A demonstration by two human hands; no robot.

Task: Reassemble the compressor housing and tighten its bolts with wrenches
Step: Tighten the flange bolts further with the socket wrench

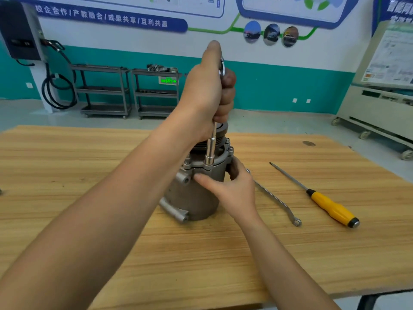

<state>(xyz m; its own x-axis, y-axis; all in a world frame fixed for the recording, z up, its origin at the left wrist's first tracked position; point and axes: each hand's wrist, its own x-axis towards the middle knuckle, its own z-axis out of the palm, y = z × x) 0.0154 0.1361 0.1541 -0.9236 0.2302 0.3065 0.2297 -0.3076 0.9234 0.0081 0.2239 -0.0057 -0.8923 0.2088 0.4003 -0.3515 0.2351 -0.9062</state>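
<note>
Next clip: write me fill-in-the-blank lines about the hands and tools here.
The left hand grips the silver socket wrench, which stands ____ on the grey cylindrical metal compressor housing.
The right hand steadies that housing, its ____ lying across the front.
The black-capped screwdriver on the light wooden table has a ____ handle.
Missing: upright; thumb; yellow.

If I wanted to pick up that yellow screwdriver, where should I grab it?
Grab the screwdriver by its fat yellow handle, coming down from above. It lies flat on the table, handle at the near end, thin metal shaft pointing away. The handle is the thickest part, and the bent wrench lies apart on its left.
</note>
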